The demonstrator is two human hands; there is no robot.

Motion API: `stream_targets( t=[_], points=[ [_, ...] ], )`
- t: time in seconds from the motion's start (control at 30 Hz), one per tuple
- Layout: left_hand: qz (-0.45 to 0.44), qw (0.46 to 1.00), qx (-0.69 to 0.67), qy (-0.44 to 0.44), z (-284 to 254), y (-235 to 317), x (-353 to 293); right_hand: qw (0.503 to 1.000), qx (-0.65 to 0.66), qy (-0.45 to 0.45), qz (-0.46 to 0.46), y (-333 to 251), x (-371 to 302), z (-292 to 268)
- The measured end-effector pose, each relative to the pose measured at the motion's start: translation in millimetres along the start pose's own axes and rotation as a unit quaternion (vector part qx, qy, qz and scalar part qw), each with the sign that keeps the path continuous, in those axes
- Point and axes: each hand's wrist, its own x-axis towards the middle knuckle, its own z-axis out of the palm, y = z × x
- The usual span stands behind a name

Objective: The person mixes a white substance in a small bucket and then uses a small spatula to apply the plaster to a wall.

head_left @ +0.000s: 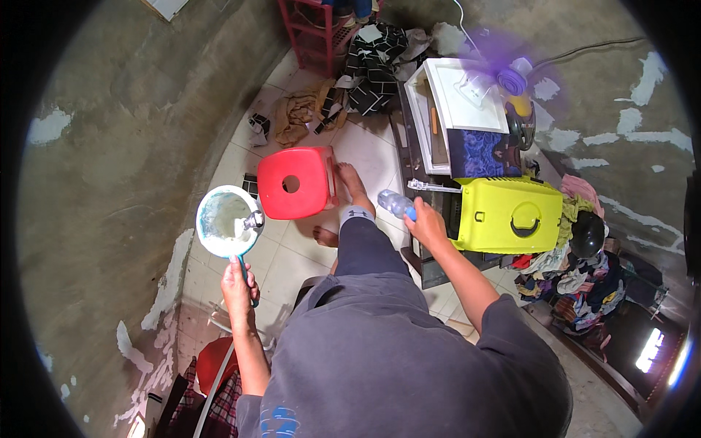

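Observation:
My left hand (237,287) is closed around the handle of a round white dipper (210,230) with a teal rim and handle. The dipper's open mouth faces up, and its inner wall is stained blue-green. At the right side of its mouth sits a small shiny silver-grey object (253,220) whose kind I cannot make out. On the right, my right hand (427,223) grips a clear plastic bottle (394,203) by its blue-capped end. The bottle lies tilted, its base pointing to the far left. The two hands are well apart.
A red plastic stool (276,198) stands beyond the dipper, near my bare feet. To the right are a yellow-green pet carrier (489,232) and a white cabinet (467,77) on a dark stand. Crumpled cloths (294,117) lie on the tiles; piled clothes (577,281) are at far right.

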Motion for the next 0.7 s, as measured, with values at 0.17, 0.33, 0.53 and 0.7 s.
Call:
stream_targets(
  t=[0.17,0.33,0.53,0.7],
  points=[
    [-0.006,1.0,0.0,-0.007,-6,-4,3,0.996,-0.072,-0.022,0.053,33,-21,-3],
    [-0.003,1.0,0.001,-0.013,-5,-5,9,0.989,-0.115,-0.005,0.091,60,-19,4],
    [-0.003,0.999,0.021,-0.034,1,1,10,0.973,-0.183,0.022,0.136,70,0,9],
    [0.001,0.999,0.02,-0.043,-1,1,9,0.964,-0.212,0.016,0.163,82,8,9]
  ],
)
